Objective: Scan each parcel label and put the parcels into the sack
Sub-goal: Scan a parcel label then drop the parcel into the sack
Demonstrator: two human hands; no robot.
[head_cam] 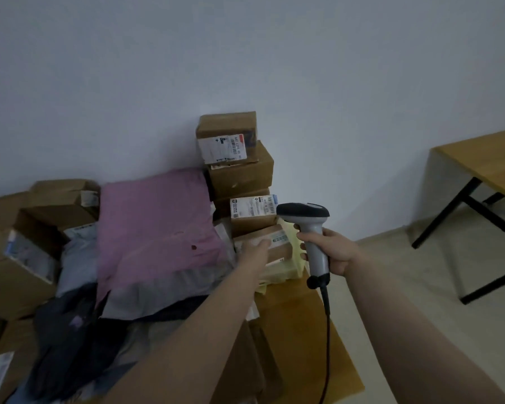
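Note:
My right hand (334, 250) grips the grey handle of a barcode scanner (306, 217), whose black head points left at a stack of cardboard parcels. My left hand (255, 252) reaches out, blurred, with its fingers on a small brown labelled parcel (277, 246) that lies on a pale yellow mailer (283, 271). Just above it sits another box with a white label (252, 208). Two more boxes are stacked higher against the wall, the top one (226, 138) labelled. A big pink mailer bag (155, 225) leans at the pile's middle. No sack is in sight.
Brown boxes (27, 246) and grey and dark mailers (70, 330) crowd the left side of the wooden table (298, 316). The scanner cable (328, 345) hangs over the table's right edge. A second wooden table with black legs (478, 176) stands at right on a pale floor.

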